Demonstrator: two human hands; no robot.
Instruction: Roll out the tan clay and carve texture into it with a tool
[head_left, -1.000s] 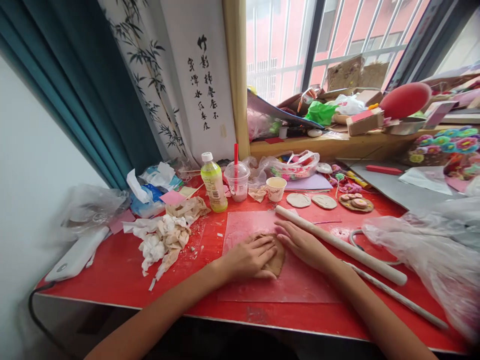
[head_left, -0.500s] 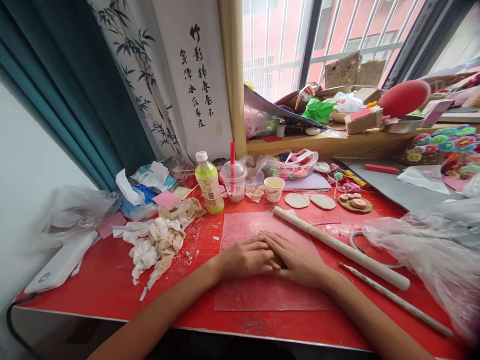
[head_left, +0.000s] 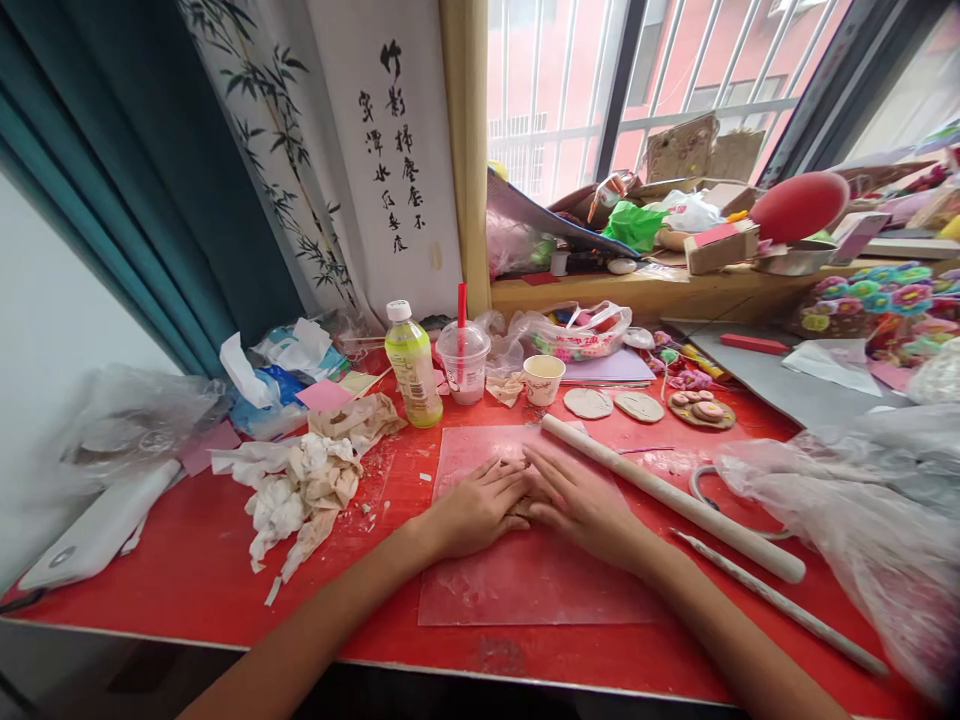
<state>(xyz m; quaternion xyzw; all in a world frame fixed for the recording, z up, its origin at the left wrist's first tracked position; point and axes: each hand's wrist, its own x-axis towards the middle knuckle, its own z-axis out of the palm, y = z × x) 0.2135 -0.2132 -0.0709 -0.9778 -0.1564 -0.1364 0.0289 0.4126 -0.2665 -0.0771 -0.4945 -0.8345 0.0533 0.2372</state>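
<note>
My left hand (head_left: 480,508) lies palm down over a lump of grey-brown clay (head_left: 523,508), fingers stretched forward and to the right. From the other side my right hand (head_left: 576,505) rests on the same lump, its fingers extended and slanting in to the left. Between them only a small part of the clay shows; the palms cover the remainder. Under both hands is a clear plastic sheet (head_left: 480,595), flat on the red table (head_left: 360,630). A thick pale rolling pin (head_left: 675,495) lies diagonally just beyond my right hand, partly across the sheet's corner.
Right of my right arm are a thin clay-smeared stick (head_left: 780,602) and a crumpled plastic bag (head_left: 832,530). Behind the sheet stand a drink bottle (head_left: 414,375), a lidded cup (head_left: 463,370), a paper cup (head_left: 544,380) and flat clay discs (head_left: 588,404). Crumpled tissues (head_left: 304,490) lie left.
My hands, overlapping before, have drawn apart at the fingers, so some clay shows between them. The whole view has shifted slightly.
</note>
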